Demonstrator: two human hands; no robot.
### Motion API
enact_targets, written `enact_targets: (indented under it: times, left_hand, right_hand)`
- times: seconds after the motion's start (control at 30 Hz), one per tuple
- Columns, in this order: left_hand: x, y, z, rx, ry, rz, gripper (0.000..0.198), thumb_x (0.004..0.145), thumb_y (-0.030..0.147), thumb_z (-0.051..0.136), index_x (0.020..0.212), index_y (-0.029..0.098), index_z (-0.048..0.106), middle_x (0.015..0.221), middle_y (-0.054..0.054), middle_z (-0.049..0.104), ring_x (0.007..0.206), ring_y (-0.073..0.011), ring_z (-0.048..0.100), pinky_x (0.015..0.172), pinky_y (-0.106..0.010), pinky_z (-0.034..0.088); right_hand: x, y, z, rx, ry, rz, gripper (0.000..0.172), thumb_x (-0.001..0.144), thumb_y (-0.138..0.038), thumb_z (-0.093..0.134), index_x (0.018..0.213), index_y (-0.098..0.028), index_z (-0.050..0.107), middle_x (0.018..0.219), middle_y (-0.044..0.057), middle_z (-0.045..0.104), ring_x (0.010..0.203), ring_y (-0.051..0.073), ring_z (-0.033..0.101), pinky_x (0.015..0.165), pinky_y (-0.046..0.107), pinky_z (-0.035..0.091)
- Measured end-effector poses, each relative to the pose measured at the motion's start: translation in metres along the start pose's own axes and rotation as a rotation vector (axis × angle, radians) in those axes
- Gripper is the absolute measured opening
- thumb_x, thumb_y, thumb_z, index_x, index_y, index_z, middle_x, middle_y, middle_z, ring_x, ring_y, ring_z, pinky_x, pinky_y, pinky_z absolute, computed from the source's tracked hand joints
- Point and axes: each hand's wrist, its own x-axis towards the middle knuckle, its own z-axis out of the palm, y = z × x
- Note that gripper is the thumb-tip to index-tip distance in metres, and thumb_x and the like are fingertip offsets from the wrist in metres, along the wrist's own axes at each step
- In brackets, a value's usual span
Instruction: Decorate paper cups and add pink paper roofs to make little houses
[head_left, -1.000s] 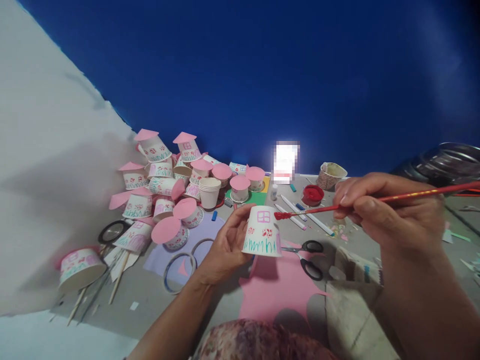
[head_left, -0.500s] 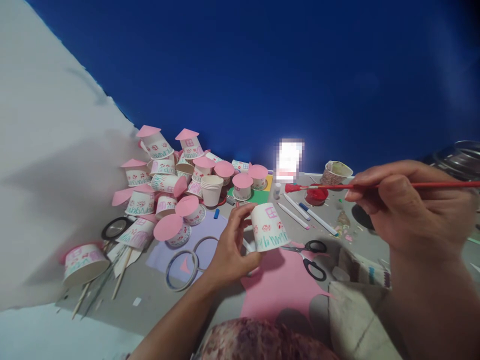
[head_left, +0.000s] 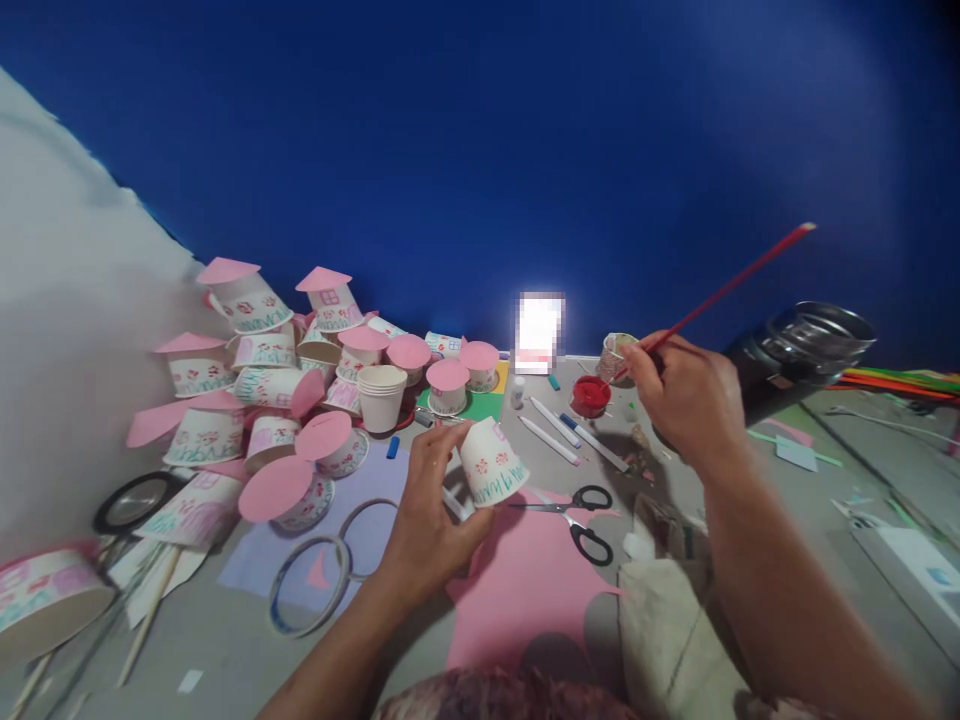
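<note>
My left hand [head_left: 439, 500] is closed around an upside-down white paper cup [head_left: 491, 462] with red flowers, green grass strokes and part of a purple window drawn on it. In my right hand [head_left: 679, 395] is a thin red paintbrush [head_left: 731, 293], pinched near its lower end. The brush tip reaches into a small pot of red paint [head_left: 591, 397], so its bristles are hidden. Black-handled scissors [head_left: 581, 515] lie on pink paper [head_left: 525, 590] below the cup.
Decorated paper cups with pink roofs [head_left: 259, 390] pile up at the left, beside stacked plain cups [head_left: 382, 398]. Markers [head_left: 555, 435], tape rings [head_left: 309, 585], a dark metal flask [head_left: 787, 360], a cloth bag [head_left: 667, 620] and a bright screen [head_left: 538, 333] are around.
My right hand has moved away from me and lowered the brush tip into the red paint, tilting the handle up. My left hand still holds the cup. The view has shifted right.
</note>
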Motion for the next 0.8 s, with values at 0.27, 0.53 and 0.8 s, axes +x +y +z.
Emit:
enact_targets:
  times: [0.27, 0.53, 0.8]
  left_hand:
    - [-0.001, -0.002, 0.0, -0.072, -0.009, -0.13, 0.069, 0.082, 0.02, 0.071, 0.146, 0.031, 0.048, 0.144, -0.01, 0.052, 0.136, -0.0323, 0.053, 0.114, -0.056, 0.05]
    - [0.0, -0.005, 0.004, -0.151, -0.023, -0.229, 0.069, 0.08, 0.025, 0.072, 0.145, 0.032, 0.053, 0.148, -0.009, 0.052, 0.138, -0.0336, 0.054, 0.113, -0.056, 0.051]
    - [-0.003, -0.018, 0.009, -0.233, 0.027, -0.326, 0.069, 0.085, 0.042, 0.073, 0.15, 0.036, 0.049, 0.153, -0.009, 0.051, 0.134, -0.0365, 0.058, 0.112, -0.062, 0.05]
  right_hand:
    - [0.014, 0.02, 0.051, -0.01, -0.218, 0.107, 0.032, 0.101, -0.038, 0.056, 0.089, -0.017, 0.077, 0.091, 0.017, 0.08, 0.085, 0.033, 0.074, 0.077, 0.038, 0.049]
    - [0.015, 0.032, 0.081, 0.108, -0.244, 0.208, 0.028, 0.098, -0.039, 0.058, 0.102, -0.018, 0.076, 0.09, 0.013, 0.079, 0.086, 0.03, 0.072, 0.079, 0.037, 0.049]
    - [0.017, 0.028, 0.065, 0.158, -0.109, 0.246, 0.028, 0.099, -0.031, 0.051, 0.098, -0.021, 0.077, 0.095, 0.009, 0.082, 0.088, 0.026, 0.074, 0.08, 0.033, 0.051]
